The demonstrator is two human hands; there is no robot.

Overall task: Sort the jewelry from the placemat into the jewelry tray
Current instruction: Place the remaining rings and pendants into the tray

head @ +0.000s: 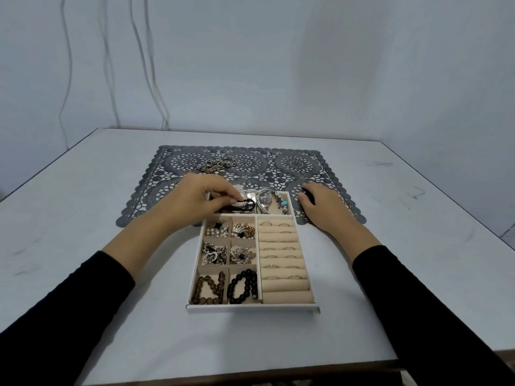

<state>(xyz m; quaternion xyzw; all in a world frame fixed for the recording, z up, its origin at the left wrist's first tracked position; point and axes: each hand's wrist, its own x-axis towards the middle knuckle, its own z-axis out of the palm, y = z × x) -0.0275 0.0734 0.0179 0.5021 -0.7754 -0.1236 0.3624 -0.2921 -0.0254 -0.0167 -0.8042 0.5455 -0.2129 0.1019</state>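
A white jewelry tray (252, 308) with beige compartments stands at the table's middle, its far end overlapping the grey lace placemat (295, 162). My left hand (203, 196) is over the tray's far compartment, pinching a black band (246, 203) among the watches (263, 197). My right hand (320, 206) rests on the placemat just right of the tray, fingers curled over a small dark item (306, 195). A tangled metal chain (210, 165) lies on the placemat's far left. Small compartments hold earrings, brooches and bead bracelets (242, 285); rings sit in the roll slots (281, 249).
The white table (83, 207) ends near me at its front edge and at the right side. A pale wall with hanging cables (150, 65) stands behind the table.
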